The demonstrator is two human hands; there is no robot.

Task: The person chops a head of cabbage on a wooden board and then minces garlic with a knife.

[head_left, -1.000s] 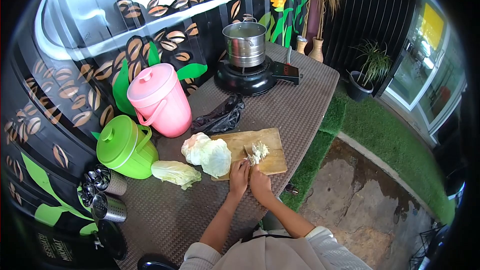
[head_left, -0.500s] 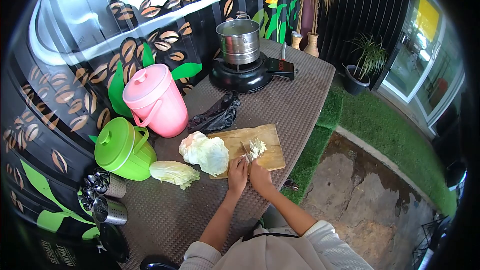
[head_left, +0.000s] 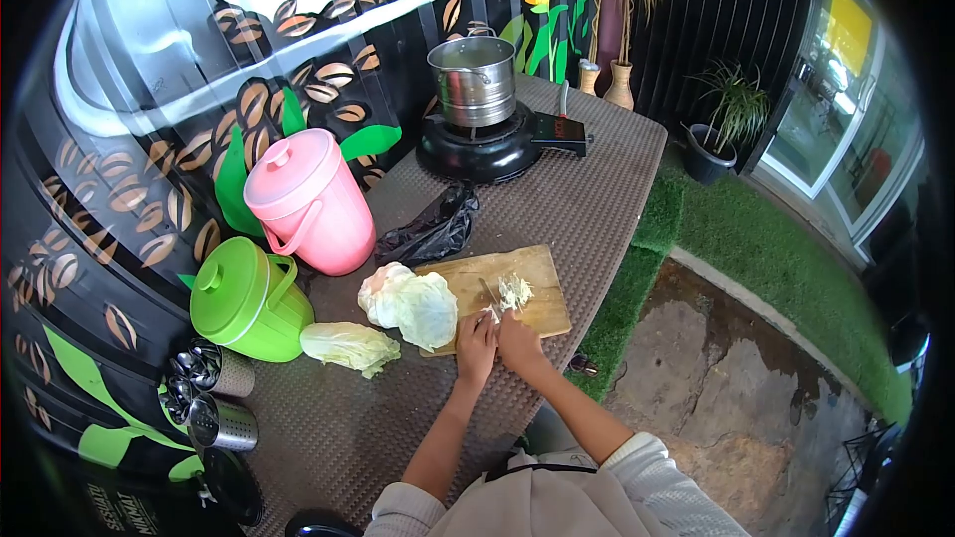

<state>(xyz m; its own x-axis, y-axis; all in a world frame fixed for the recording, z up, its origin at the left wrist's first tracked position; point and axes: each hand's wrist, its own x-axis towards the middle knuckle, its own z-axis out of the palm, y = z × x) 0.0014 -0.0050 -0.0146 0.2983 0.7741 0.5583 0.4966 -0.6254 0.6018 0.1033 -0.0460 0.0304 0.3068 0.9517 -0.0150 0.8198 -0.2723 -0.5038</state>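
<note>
My right hand (head_left: 516,341) grips a knife (head_left: 489,295) whose blade lies on the wooden cutting board (head_left: 537,273). My left hand (head_left: 476,344) presses a small piece of cabbage at the board's near edge, right beside the blade. A little heap of chopped cabbage (head_left: 514,291) lies just beyond the knife. A large cabbage piece (head_left: 410,304) rests on the board's left end. A loose cabbage leaf (head_left: 348,345) lies on the table to its left.
A pink lidded jug (head_left: 303,201) and a green lidded jug (head_left: 247,296) stand at the left. A black plastic bag (head_left: 435,229) lies behind the board. A steel pot (head_left: 472,82) sits on a black stove (head_left: 482,150). Steel cups (head_left: 211,396) stand near left.
Both hands and the knife stay at the near edge of the board with only slight shifts; the chopped heap looks about the same. The view has moved a little.
</note>
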